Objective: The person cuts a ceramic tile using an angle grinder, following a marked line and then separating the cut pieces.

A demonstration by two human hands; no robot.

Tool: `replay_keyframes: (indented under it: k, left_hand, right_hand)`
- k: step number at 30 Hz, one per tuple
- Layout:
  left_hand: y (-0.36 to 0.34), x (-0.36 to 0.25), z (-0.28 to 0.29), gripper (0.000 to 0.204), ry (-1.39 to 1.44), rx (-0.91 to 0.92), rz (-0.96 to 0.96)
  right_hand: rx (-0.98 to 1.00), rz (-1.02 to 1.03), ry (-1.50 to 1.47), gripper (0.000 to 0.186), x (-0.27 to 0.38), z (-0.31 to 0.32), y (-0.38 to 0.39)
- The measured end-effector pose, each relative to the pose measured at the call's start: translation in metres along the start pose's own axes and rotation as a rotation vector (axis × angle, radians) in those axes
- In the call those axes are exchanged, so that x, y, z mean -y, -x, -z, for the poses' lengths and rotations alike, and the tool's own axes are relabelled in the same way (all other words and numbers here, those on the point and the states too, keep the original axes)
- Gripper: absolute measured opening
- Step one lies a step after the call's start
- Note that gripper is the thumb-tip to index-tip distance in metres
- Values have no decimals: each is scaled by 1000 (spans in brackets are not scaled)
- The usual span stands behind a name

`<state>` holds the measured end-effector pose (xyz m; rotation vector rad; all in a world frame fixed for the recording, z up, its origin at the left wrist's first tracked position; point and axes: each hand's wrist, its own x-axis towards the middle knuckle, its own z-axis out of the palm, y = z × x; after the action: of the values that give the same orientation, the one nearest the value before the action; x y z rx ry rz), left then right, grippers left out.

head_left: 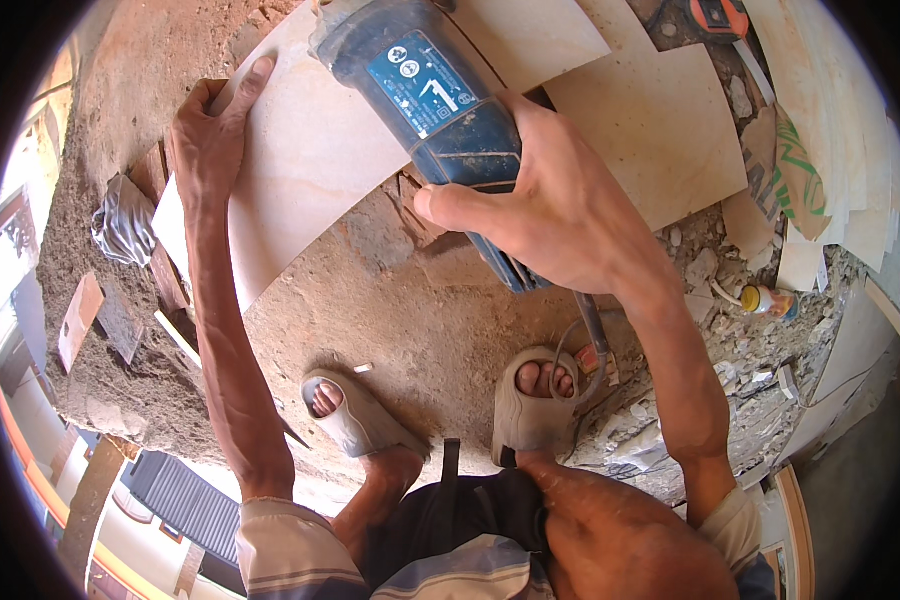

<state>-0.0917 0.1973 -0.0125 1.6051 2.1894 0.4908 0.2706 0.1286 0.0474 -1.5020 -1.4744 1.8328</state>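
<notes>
My right hand (570,190) is wrapped round the body of a dusty blue angle grinder (440,100), its thumb across the near side. The grinder lies slantwise over a cream tile (320,165), its head at the top edge of the picture; the disc does not show. A dark cord (592,325) runs from its rear end down toward my right foot. At the far left edge of that tile, my left hand (213,135) grips it, with the thumb on top and the other fingers curled at the edge. More cream tile (660,135) lies to the right.
Rubble and tile scraps cover the right side, with a small yellow-capped container (765,300) among them. An orange and black tape measure (718,18) lies far right. A crumpled grey bag (125,220) sits at left. My sandals (365,415) stand on the dirt floor.
</notes>
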Motion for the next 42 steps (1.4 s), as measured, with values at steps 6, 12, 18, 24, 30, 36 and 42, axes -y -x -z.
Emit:
replay_keyframes:
  k: [6,12,18,24,30,36,42]
  left_hand:
    - [1,-3,0,88,-14,-10,-4]
    - [2,-4,1,88,5,-4,5]
    - [1,-3,0,88,2,-10,-8]
    - [0,1,0,90,-14,-19,-9]
    - [0,0,1,91,-48,-23,-9]
    - [1,-3,2,88,-51,-23,8]
    - [0,-2,1,86,-29,-22,16]
  right_hand:
    - [1,-21,19,46,-1,1,2]
    - [0,-26,37,47,2,2,8]
    - [-25,-1,66,58,-2,2,13]
    - [-27,-1,80,62,-5,3,18]
    - [9,-41,76,61,-2,5,16]
    - [-26,18,83,59,-9,4,21]
    - [-23,37,48,59,-13,3,25]
